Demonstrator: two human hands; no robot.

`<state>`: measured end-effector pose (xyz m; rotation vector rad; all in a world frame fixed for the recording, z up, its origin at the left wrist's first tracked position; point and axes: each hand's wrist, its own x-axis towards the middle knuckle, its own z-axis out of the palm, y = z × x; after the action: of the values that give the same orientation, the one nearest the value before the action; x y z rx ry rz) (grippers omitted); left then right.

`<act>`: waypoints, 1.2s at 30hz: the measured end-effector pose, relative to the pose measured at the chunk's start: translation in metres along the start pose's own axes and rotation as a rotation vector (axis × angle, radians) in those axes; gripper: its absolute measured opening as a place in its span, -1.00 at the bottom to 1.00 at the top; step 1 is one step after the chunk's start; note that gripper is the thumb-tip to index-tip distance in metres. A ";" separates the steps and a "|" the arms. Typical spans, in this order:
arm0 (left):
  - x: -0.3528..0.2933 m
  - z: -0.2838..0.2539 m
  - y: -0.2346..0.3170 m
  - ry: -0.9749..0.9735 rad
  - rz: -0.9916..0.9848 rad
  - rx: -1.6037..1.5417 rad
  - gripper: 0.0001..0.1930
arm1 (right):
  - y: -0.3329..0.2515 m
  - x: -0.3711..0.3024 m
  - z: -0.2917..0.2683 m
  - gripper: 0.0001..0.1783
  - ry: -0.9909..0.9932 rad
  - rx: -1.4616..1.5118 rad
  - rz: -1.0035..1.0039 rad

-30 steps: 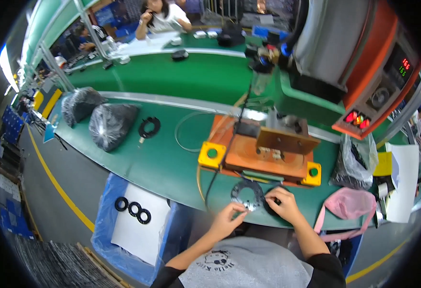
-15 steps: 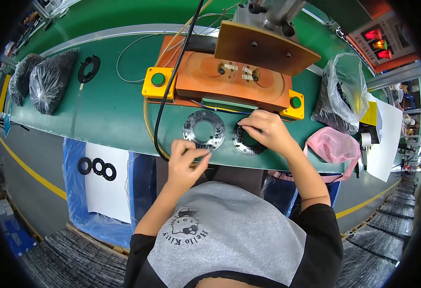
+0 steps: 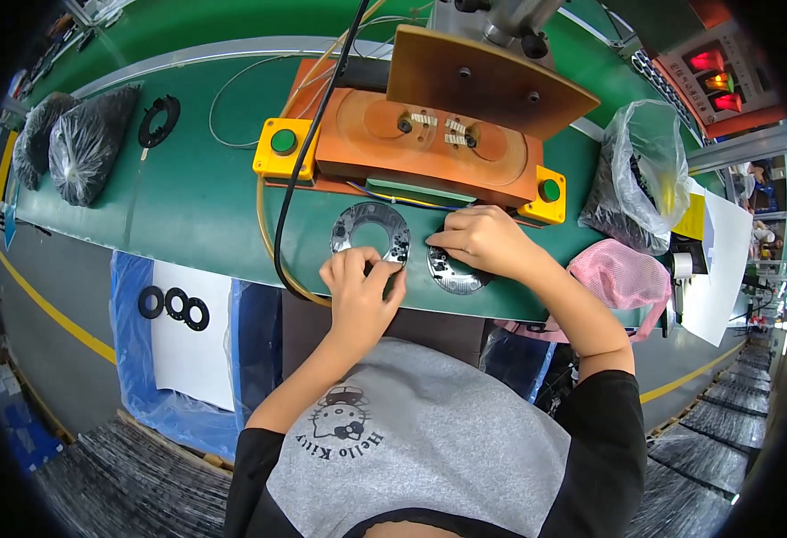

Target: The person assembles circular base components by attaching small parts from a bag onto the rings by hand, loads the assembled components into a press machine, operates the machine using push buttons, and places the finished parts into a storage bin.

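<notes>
Two flat ring-shaped plates lie side by side on the green bench in front of me. The left ring [image 3: 356,216] is dark and glossy, with small black pieces scattered on its right side. My left hand [image 3: 359,289] is at its lower edge, fingers bent and tips drawn together; anything between them is too small to make out. The right ring [image 3: 457,281] is partly covered by my right hand [image 3: 485,240]. The fingers of that hand are pinched at the ring's upper left, and what they hold is hidden.
Behind the rings stands an orange press fixture [image 3: 429,161] with a raised brown plate [image 3: 492,85] and green buttons [image 3: 283,142]. A black cable [image 3: 311,166] crosses the bench. A clear bag of black parts [image 3: 631,197] and a pink mesh bag [image 3: 622,273] sit right. Black rings [image 3: 175,304] lie in a blue-lined box.
My left hand has moved up and right onto the lower edge of the left ring, its fingertips drawing in. My right hand stays at the right ring. The whole view has shifted slightly.
</notes>
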<state>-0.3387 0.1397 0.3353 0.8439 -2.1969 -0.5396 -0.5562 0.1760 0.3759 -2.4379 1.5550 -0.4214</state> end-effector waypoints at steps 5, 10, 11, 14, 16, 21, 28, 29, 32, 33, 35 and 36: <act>0.001 0.002 -0.002 -0.019 -0.045 0.041 -0.80 | -0.003 0.000 -0.002 -0.78 0.006 -0.044 -0.020; 0.000 0.004 -0.001 -0.044 -0.078 0.058 -0.78 | -0.004 -0.001 0.000 -0.77 0.023 -0.071 -0.030; 0.000 0.004 -0.001 -0.049 -0.080 0.062 -0.78 | -0.004 -0.001 0.000 -0.77 0.033 -0.079 -0.032; 0.000 0.004 -0.003 -0.054 -0.076 0.067 -0.77 | -0.002 -0.002 0.004 -0.77 0.035 -0.079 -0.034; 0.001 0.004 -0.002 -0.060 -0.079 0.068 -0.77 | -0.002 -0.002 0.002 -0.77 0.031 -0.089 -0.031; 0.001 0.005 -0.003 -0.058 -0.082 0.066 -0.77 | -0.004 -0.002 0.002 -0.78 0.042 -0.108 -0.038; 0.002 0.003 -0.003 -0.072 -0.100 0.044 -0.75 | -0.006 -0.002 0.001 -0.77 0.053 -0.129 -0.041; 0.002 0.002 -0.003 -0.076 -0.107 0.042 -0.74 | -0.006 -0.001 0.001 -0.77 0.049 -0.139 -0.038; 0.003 0.003 -0.002 -0.074 -0.127 0.031 -0.73 | -0.005 -0.001 0.002 -0.76 0.070 -0.154 -0.033; 0.003 0.003 -0.002 -0.074 -0.127 0.030 -0.73 | -0.005 -0.001 0.002 -0.76 0.070 -0.154 -0.032; 0.003 0.004 -0.003 -0.067 -0.122 0.046 -0.73 | -0.005 -0.002 0.002 -0.76 0.050 -0.164 -0.036; 0.003 0.004 -0.003 -0.067 -0.122 0.045 -0.73 | -0.005 -0.002 0.002 -0.76 0.049 -0.164 -0.035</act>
<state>-0.3424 0.1356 0.3320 1.0016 -2.2362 -0.5867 -0.5524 0.1798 0.3755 -2.5989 1.6282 -0.3765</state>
